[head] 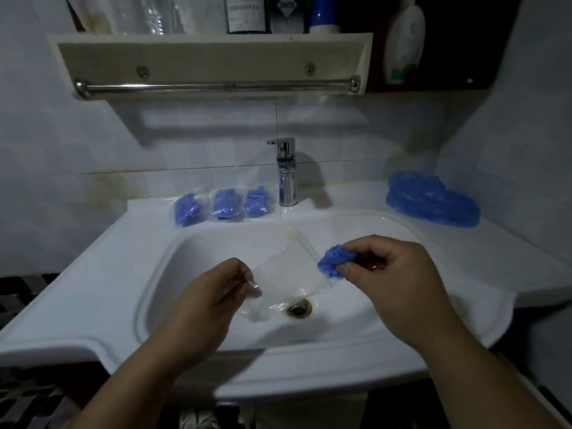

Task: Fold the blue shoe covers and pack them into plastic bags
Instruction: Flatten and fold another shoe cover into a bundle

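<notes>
Left hand (pixel 216 283) grip pinches bag (pixel 284 274) edge, right hand (pixel 390 274) grip clamps folded cover (pixel 332 264): spread bag mouth 1st, then slide cover in w/o unfolding.

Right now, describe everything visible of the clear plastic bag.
The clear plastic bag is thin, see-through film, seemingly empty and slightly crumpled. It hangs tilted over the sink basin, its lower end near the drain. The left hand pinches its left edge. The right hand, by its right edge, holds a bunched blue shoe cover, not yet inside.
</notes>
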The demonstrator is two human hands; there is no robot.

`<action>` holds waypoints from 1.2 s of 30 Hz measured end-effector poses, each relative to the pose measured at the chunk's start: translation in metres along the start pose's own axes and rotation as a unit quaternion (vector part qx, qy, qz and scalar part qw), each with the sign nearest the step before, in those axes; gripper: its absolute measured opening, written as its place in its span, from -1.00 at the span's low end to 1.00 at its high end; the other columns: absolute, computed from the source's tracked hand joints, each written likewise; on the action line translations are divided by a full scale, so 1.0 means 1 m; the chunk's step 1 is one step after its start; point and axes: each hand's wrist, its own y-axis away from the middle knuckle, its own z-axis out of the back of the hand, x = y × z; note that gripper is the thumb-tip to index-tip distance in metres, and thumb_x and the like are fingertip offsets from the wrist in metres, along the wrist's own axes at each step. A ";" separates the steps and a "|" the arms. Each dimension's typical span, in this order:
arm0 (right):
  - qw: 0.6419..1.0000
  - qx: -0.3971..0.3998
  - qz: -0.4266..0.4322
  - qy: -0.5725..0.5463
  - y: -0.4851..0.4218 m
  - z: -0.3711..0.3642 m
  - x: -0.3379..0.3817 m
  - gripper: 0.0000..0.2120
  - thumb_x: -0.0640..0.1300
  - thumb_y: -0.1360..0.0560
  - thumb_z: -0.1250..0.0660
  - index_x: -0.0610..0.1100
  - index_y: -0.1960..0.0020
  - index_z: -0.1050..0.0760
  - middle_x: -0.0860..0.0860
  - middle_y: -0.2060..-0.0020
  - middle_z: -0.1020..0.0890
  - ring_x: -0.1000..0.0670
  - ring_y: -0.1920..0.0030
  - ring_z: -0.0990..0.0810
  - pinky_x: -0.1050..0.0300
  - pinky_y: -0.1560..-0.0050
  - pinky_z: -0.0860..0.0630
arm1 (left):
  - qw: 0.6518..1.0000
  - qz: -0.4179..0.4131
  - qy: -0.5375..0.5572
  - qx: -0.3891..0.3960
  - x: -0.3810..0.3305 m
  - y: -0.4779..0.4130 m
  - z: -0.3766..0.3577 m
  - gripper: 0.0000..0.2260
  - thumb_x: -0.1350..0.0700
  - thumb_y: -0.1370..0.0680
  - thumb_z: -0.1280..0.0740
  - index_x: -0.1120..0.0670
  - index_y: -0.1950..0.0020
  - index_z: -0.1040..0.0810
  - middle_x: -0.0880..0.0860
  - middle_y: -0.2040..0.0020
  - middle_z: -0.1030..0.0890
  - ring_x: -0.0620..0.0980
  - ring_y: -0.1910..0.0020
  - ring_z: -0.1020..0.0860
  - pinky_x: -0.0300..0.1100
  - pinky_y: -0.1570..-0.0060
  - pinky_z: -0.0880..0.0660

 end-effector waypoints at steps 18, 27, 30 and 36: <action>0.994 0.074 -0.028 0.071 0.000 -0.009 -0.005 -0.81 -0.26 -0.42 -0.49 0.02 0.08 -0.69 0.11 0.24 -0.70 0.10 0.21 -0.65 0.22 0.10 -0.60 | 1.000 0.005 -0.028 -0.001 -0.001 0.000 0.002 -0.79 0.30 -0.58 -0.27 0.01 0.12 -0.54 -0.12 0.13 -0.66 -0.09 0.08 -0.60 -0.02 -0.01 -0.52; 0.989 0.116 -0.027 0.084 0.004 -0.017 -0.003 -0.40 -0.28 -0.32 -0.57 0.17 -0.23 -0.49 0.04 0.31 -0.65 0.10 0.32 -0.61 0.24 0.18 -0.57 | 0.999 0.009 -0.006 -0.033 -0.008 0.000 0.002 -0.77 0.33 -0.54 -0.33 0.00 0.16 -0.55 -0.06 0.23 -0.64 -0.09 0.19 -0.62 -0.02 0.06 -0.56; 0.982 0.152 -0.044 0.107 0.007 -0.023 -0.002 -0.43 -0.21 -0.31 -0.60 0.12 -0.23 -0.55 0.03 0.32 -0.65 0.10 0.34 -0.59 0.19 0.17 -0.60 | 0.999 -0.013 -0.018 -0.044 -0.016 0.002 -0.001 -0.79 0.30 -0.53 -0.37 -0.02 0.13 -0.59 -0.11 0.22 -0.66 -0.15 0.19 -0.63 -0.19 0.11 -0.55; 0.983 0.151 -0.056 0.089 0.007 -0.027 -0.004 -0.86 -0.15 -0.30 -0.60 -0.07 0.18 -0.68 0.04 0.31 -0.68 0.06 0.29 -0.63 0.23 0.22 -0.57 | 0.990 0.009 0.032 -0.134 -0.024 0.003 -0.010 -0.75 0.14 -0.54 -0.38 -0.07 -0.18 -0.51 -0.10 0.08 -0.63 -0.19 0.04 -0.60 -0.31 0.06 -0.51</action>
